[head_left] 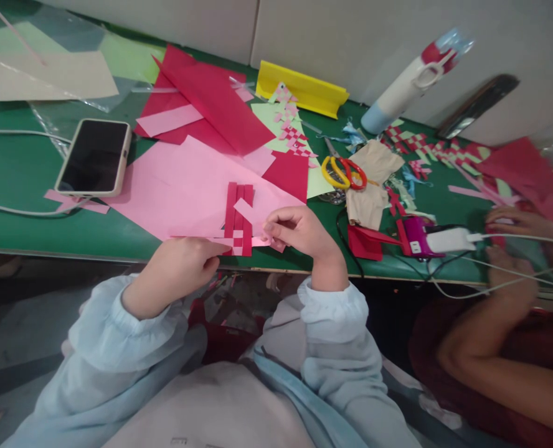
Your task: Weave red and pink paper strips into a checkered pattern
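Note:
Red paper strips (230, 211) stand side by side at the table's front edge, interlaced at their lower end with pink strips into a small checkered weave (238, 242). My left hand (176, 267) is closed, its index finger pressed on the left side of this weave. A pink paper strip (260, 241) runs out to the right of the weave, and my right hand (304, 233) pinches its end between thumb and fingers. Another short pink piece (246, 212) lies slanted across the red strips. Beneath the work spreads a large pink paper sheet (174, 180).
A phone (94, 157) lies left; red sheets (211, 93) and a yellow folded piece (302, 88) are behind. Scissors (344, 171), a bottle (410, 84) and a purple power adapter (421, 238) with cables are right. Another person's hands (514, 249) work at far right.

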`<control>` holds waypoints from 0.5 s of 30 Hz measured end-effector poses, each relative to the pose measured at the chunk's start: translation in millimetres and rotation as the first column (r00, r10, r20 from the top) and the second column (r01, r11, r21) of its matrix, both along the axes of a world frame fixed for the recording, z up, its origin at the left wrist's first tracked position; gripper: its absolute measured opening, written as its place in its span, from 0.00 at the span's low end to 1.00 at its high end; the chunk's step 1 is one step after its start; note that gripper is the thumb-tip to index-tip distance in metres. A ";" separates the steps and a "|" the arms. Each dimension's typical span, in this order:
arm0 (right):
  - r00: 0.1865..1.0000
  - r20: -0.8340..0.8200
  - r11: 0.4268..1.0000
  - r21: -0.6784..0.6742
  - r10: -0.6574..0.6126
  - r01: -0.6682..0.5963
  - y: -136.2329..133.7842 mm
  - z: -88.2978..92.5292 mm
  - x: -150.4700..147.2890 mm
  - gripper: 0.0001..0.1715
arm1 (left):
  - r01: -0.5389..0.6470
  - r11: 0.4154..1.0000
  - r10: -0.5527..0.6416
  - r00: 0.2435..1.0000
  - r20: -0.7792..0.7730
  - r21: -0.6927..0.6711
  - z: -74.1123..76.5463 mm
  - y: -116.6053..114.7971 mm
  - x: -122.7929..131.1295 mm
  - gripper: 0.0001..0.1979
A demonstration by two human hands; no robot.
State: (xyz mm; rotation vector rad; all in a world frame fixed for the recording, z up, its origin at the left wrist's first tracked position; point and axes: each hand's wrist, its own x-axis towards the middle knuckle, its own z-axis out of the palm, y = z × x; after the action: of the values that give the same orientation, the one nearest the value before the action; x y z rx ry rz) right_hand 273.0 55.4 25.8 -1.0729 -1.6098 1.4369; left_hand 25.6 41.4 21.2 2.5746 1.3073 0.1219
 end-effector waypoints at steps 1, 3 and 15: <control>1.000 -0.007 1.000 -0.002 -0.005 0.005 -0.2 0.6 0.1 0.20 | -0.003 1.000 0.003 1.000 0.004 -0.004 -0.1 -0.1 0.0 0.20; 1.000 -0.011 1.000 0.003 -0.017 0.017 -0.5 2.4 0.0 0.20 | -0.007 1.000 0.007 1.000 0.002 -0.014 0.4 -0.1 0.0 0.20; 0.994 -0.031 0.994 0.035 -0.101 0.102 -1.4 6.8 -2.5 0.18 | 0.021 0.999 -0.023 0.998 -0.050 -0.032 3.4 1.4 1.3 0.21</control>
State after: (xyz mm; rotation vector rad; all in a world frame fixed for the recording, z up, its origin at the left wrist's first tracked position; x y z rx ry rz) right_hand 270.5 54.0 32.6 -1.0918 -1.5331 1.3460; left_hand 26.9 42.8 24.6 2.5807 1.2877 0.0318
